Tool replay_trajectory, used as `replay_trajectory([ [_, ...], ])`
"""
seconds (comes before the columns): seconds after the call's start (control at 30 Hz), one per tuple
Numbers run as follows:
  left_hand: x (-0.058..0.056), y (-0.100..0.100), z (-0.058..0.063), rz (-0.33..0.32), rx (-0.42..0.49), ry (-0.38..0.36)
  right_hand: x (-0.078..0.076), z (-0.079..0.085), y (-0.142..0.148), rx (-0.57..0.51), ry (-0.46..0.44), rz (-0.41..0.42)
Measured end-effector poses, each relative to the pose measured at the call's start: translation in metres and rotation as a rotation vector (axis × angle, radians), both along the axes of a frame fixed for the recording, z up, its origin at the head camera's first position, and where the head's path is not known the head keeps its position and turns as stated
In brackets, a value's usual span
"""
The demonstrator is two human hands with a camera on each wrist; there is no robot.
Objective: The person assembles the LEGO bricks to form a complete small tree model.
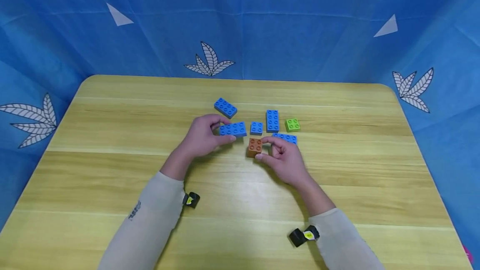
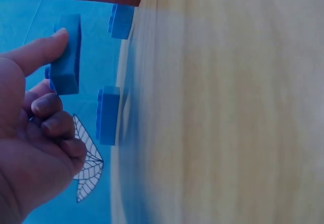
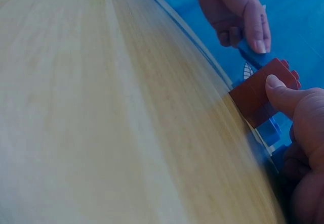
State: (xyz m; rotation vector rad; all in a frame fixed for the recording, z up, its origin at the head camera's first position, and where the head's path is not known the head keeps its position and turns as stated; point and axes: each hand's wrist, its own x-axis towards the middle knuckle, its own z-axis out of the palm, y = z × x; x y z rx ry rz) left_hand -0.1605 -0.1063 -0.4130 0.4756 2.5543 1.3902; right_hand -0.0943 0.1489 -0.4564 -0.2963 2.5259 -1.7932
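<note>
Can see a wooden desk (image 1: 112, 157), pale yellow, rounded at the far corners. See blue cloth (image 1: 300, 53), creased, behind it and along both sides. Find white leaf prints (image 1: 210, 56) on the cloth, outlined in black, at left, middle and right. Higher up, notice two white triangles (image 1: 119, 17), well apart. At the lower right edge, catch a small pink patch (image 1: 468, 255).

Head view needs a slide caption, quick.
Left fingers pinch a blue brick, right fingers a brown block, at a wood-grain table.
</note>
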Motion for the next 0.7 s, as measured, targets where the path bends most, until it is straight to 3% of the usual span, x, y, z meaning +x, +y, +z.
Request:
replay_trajectory([
  [0.4, 0.0037, 0.0035, 0.0042, -0.045, 0.024, 0.037, -0.0009, 0.001, 0.0006, 0.013, -0.019, 0.005],
  [0.7, 0.0048, 0.006, 0.0075, -0.139, 0.029, 0.072, -0.0006, 0.0003, 0.0015, 0.01, -0.03, 0.007],
])
